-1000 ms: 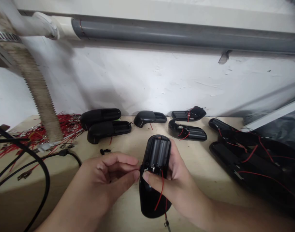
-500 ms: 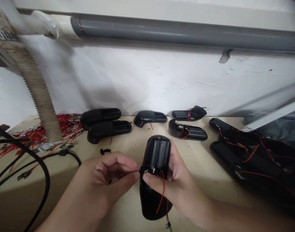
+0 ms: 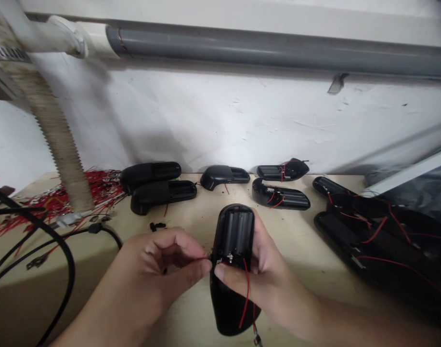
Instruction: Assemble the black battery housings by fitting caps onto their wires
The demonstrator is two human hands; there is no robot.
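My right hand [image 3: 254,274] grips a black plastic battery housing [image 3: 227,308] from the right, its thumb lying across the middle below the slots. The housing is tilted up, its battery slots [image 3: 236,226] facing me and metal contacts showing at their lower end. A red wire [image 3: 247,294] hangs from it over the lower part, and another with a metal tab [image 3: 256,337] dangles below. At the housing's left edge, the thumb and forefinger of my left hand [image 3: 177,265] are pinched together. A thin reddish line shows there; what they hold is too small to make out.
Similar black housings [image 3: 164,195] stand along the wall, with more piled at the right [image 3: 350,236]. A heap of red wires [image 3: 105,185] lies around a ribbed hose [image 3: 58,130] at the left. Black cables [image 3: 71,270] loop nearby. A grey pipe [image 3: 242,46] runs overhead.
The housing has tipped slightly and its lower end has shifted a little down and right, the hanging wires with it. My left fingertips have followed slightly, still pinched at its edge.
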